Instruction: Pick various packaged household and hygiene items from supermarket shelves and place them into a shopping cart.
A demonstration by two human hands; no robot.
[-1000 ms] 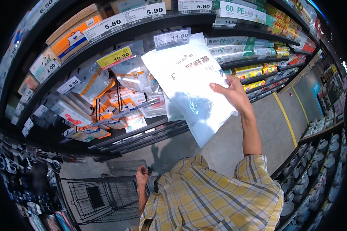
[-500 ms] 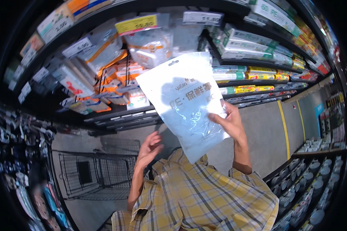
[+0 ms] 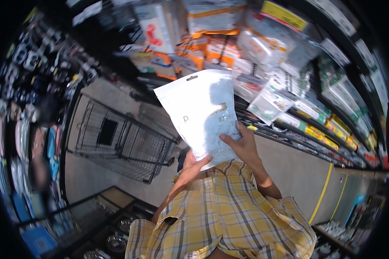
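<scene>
A flat white plastic pouch (image 3: 199, 101) with a hang hole in its top edge is held upright in front of my chest. Its face is glossy, with bright glare on the left and a bluish shadow on the right. My right hand (image 3: 244, 146) grips the pouch at its lower right side, thumb across the front and fingers behind. At the bottom left corner my left hand (image 3: 191, 168) pinches it, the thumb lying on the front. The fingers behind the pouch are mostly hidden.
Ahead, a store shelf holds orange-and-clear packages (image 3: 220, 49), a yellow price tag (image 3: 285, 16) and long boxes (image 3: 345, 97). A black wire shopping cart (image 3: 138, 140) stands left on the grey floor. A rack of hanging goods (image 3: 30, 82) lines the far left; yellow floor lines (image 3: 322, 194) run at right.
My left hand has come up from beside the pouch and taken its lower corner. The pouch is more upright. The view has turned left, so the shelf sits further right.
</scene>
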